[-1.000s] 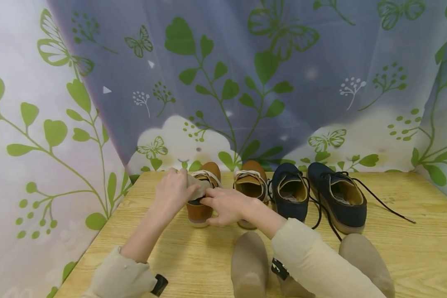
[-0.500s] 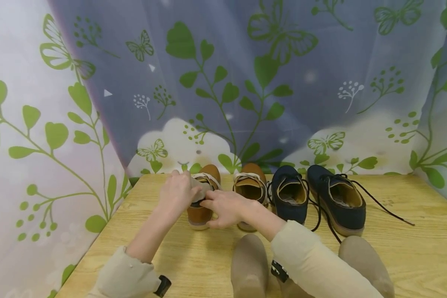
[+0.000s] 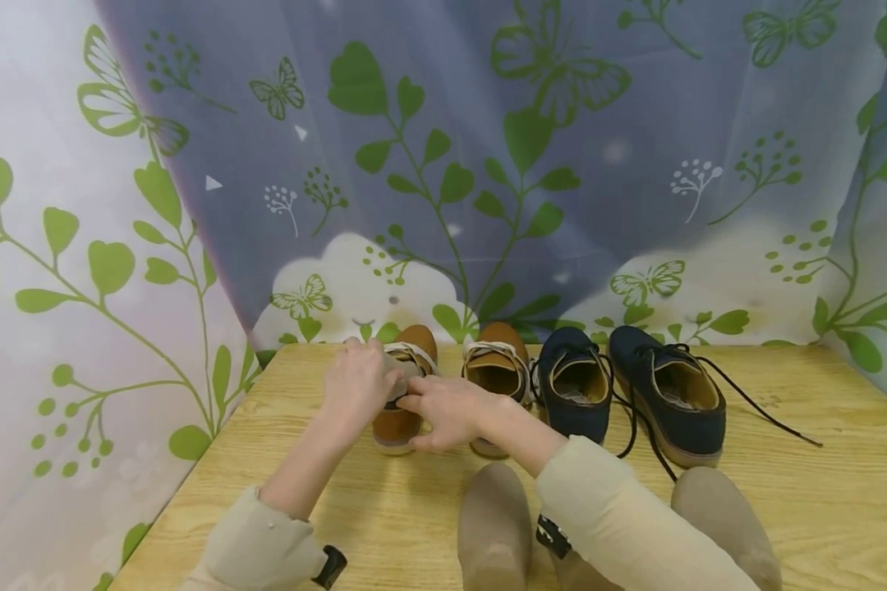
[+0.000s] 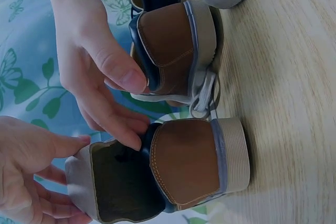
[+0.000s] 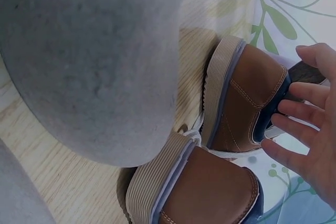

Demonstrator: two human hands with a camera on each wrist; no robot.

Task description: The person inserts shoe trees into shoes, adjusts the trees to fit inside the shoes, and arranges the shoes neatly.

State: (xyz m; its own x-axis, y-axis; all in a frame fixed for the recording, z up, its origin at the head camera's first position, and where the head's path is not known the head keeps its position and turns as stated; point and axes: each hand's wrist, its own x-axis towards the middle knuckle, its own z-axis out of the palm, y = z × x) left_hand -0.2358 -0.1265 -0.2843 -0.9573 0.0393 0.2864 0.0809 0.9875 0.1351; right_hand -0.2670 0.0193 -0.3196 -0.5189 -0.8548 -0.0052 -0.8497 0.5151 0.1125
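Note:
On the wooden surface at the left stands a tan-brown shoe (image 3: 397, 431) with white laces and a dark collar, its heel toward me. My left hand (image 3: 358, 382) pinches a grey insole-like piece (image 4: 79, 182) with a dark inner face, thumb on one side and fingers on the other. The piece sticks out of the shoe's opening, its far part hidden inside. My right hand (image 3: 454, 410) has its fingertips at the dark collar (image 5: 273, 111) of the same shoe, fingers spread. Close to the right hand stands the matching brown shoe (image 3: 495, 377).
Two navy shoes (image 3: 582, 402) with black laces stand further right, one lace (image 3: 769, 410) trailing outward. Grey-beige shoe toes (image 3: 495, 525) lie near me, partly behind my right sleeve. A patterned curtain (image 3: 443, 164) hangs behind the row and another at the left.
My left hand has shifted slightly to the right, toward the brown shoe, with the grey piece still pinched. My right hand stays at the collar. The camera view has tilted a little.

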